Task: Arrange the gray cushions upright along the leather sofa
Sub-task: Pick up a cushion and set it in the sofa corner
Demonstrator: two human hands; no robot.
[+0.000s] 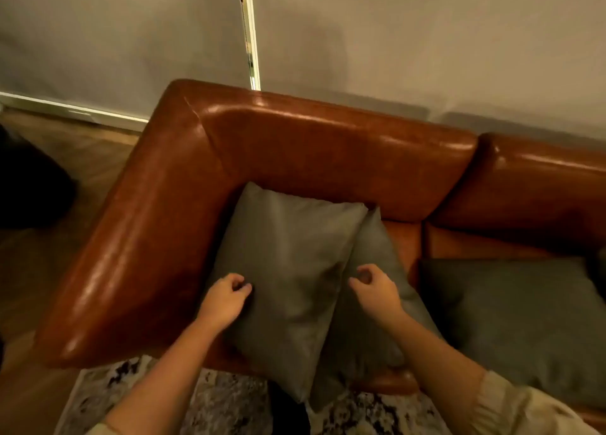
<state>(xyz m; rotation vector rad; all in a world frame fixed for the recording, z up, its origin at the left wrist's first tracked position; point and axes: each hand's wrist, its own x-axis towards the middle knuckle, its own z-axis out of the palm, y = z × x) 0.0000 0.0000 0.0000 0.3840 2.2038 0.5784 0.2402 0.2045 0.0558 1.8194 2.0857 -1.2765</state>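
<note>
Gray cushions crowd the left end of the leather sofa [295, 146]; the front cushion [288, 270] leans back into the corner where armrest meets backrest, a second cushion [373, 270] is tucked behind its right edge, and a third cushion [524, 320] lies flat on the seat to the right. The left hand [226, 298] is curled with fingertips pressing the front cushion's left side; the right hand [375, 287] is loosely curled at the seam between the two cushions; neither seems to be gripping anything firmly. The step looks like settling the first pair upright; next, the flat cushion likely needs lifting and propping against the backrest.
</note>
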